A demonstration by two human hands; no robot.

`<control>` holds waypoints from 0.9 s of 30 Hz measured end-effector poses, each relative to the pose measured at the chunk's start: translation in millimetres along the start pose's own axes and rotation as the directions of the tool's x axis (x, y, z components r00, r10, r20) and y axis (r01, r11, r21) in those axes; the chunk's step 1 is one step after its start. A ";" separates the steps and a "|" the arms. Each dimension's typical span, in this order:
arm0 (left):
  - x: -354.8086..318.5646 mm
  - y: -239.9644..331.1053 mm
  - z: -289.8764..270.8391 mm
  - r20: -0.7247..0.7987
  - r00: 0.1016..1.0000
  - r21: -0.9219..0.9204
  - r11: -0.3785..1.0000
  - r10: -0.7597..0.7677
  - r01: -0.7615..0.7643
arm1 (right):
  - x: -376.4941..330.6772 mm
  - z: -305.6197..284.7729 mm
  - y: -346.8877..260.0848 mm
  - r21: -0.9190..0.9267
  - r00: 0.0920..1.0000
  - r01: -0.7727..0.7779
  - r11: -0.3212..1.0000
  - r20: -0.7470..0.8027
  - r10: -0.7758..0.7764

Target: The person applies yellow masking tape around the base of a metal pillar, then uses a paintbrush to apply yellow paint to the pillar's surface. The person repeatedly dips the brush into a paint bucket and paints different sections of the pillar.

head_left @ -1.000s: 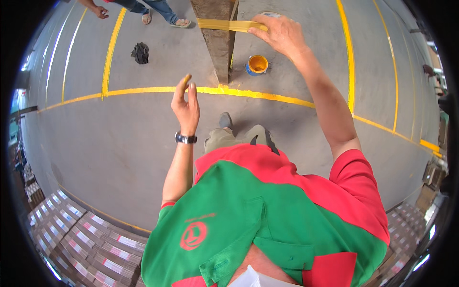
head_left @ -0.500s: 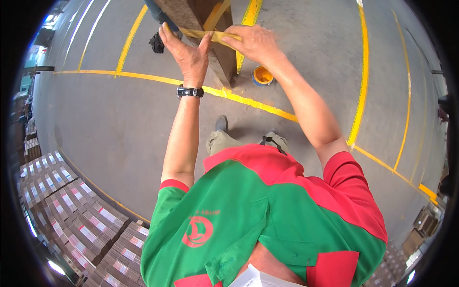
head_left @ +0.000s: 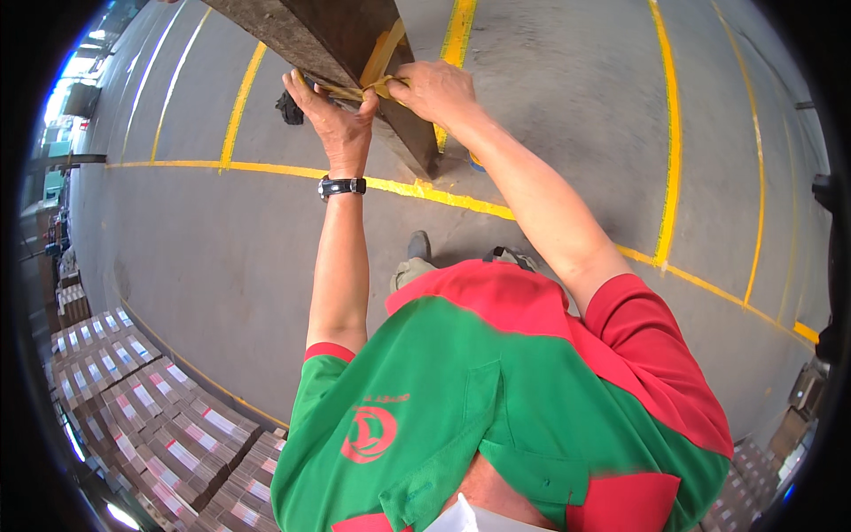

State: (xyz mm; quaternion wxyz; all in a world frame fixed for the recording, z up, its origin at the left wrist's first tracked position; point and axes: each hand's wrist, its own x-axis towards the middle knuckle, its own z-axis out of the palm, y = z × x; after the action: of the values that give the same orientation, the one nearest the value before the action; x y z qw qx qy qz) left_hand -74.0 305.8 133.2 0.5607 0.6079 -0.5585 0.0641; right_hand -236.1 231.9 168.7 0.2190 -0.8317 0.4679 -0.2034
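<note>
Fingers (head_left: 401, 82) of the right hand (head_left: 437, 95) pinch yellow tape (head_left: 383, 88) at the pillar (head_left: 337, 40); the left hand's (head_left: 337, 131) thumb stands spread from its fingers, tape between. Behind the right forearm (head_left: 532, 195), a sliver of blue bucket (head_left: 476, 163) shows, contents hidden. Grey floor (head_left: 567, 89) stretches either side, edged by yellow lines (head_left: 669, 133).

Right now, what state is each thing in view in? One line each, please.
Brown flat-sided post: standing, partly taped.
Translucent yellow tape: one part slanting across the post, another bunched narrow.
Bare left hand: open, thumb at the tape.
Bare right hand: closed on the tape.
Black-strapped wristwatch: worn.
Blue curved container: mostly hidden, contents unseen.
Black item: crumpled, partly hidden.
Brown cardboard bundles: stacked.
</note>
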 end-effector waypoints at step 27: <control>-4.5 3.3 1.3 -0.059 0.998 0.128 0.992 0.029 -0.021 | -226.7 -88.3 254.1 -0.423 0.604 -0.724 0.545 -0.007 0.797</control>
State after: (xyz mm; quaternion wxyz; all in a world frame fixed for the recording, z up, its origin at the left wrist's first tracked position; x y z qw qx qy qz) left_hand -78.8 308.4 131.6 0.5367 0.6331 -0.5437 0.1249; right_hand -567.8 294.7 70.1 0.1609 -0.5849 0.7903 0.0865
